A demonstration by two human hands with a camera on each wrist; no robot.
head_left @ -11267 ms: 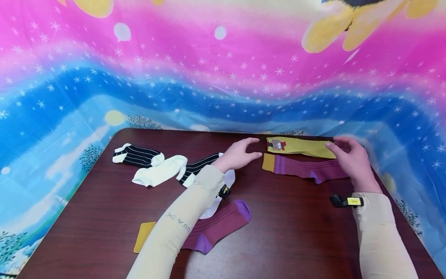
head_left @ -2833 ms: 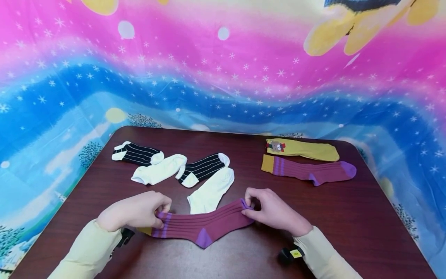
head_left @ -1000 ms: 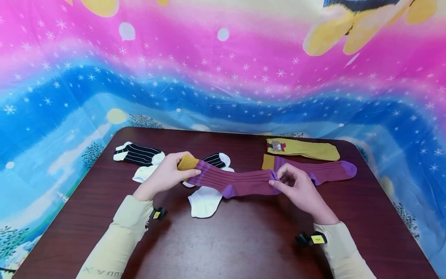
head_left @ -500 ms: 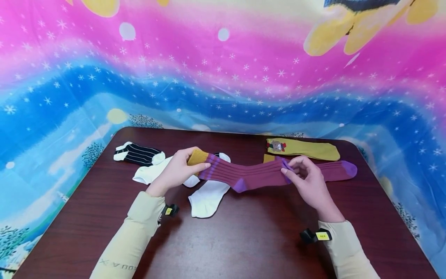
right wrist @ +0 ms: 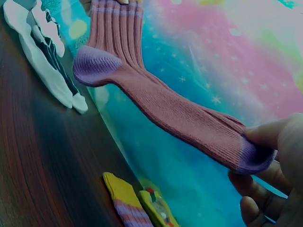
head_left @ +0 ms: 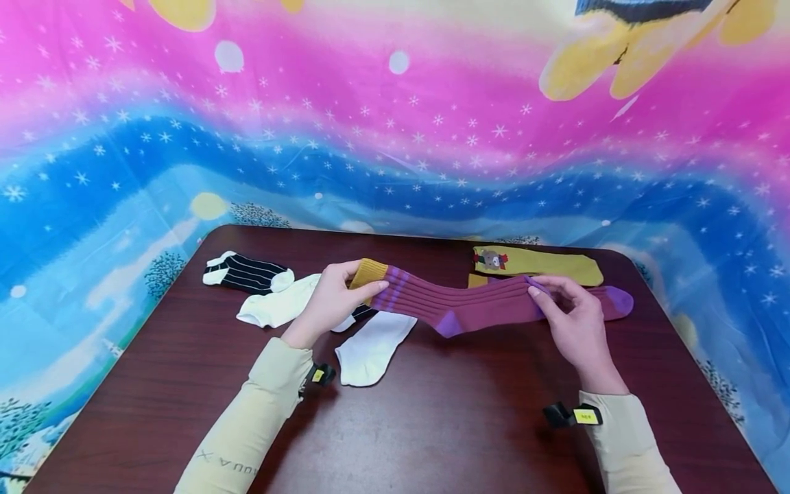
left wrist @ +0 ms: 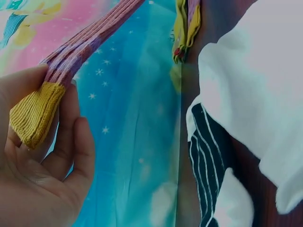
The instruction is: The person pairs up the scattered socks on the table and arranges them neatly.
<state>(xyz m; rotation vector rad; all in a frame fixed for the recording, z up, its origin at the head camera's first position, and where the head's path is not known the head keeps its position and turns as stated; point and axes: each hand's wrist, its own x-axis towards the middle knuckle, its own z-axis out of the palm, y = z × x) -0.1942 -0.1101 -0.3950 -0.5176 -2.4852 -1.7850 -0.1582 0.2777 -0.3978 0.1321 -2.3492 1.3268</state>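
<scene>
A maroon sock [head_left: 457,302] with purple heel and toe and a mustard cuff is stretched between both hands, raised off the table. The left hand [head_left: 330,298] pinches its cuff between thumb and fingers; the left wrist view shows the ribbed cuff [left wrist: 38,113] in that grip. At the toe, the right hand [head_left: 574,322] pinches the purple tip [right wrist: 253,153]. Behind the held sock lies a matching maroon sock [head_left: 617,302], mostly covered in the head view. A mustard sock [head_left: 549,265] with a bear motif lies just beyond it.
On the left of the dark table [head_left: 154,384] lie a black striped sock [head_left: 249,273] and a white sock [head_left: 280,304]. Nearer the middle are another white sock [head_left: 373,350] and a partly hidden black striped sock [head_left: 363,313]. A patterned cloth backdrop [head_left: 395,137] borders the table.
Earlier the held sock lay on the table at front; both hands took it by its ends and lifted it. Over the last second it has moved right, towards the matching sock.
</scene>
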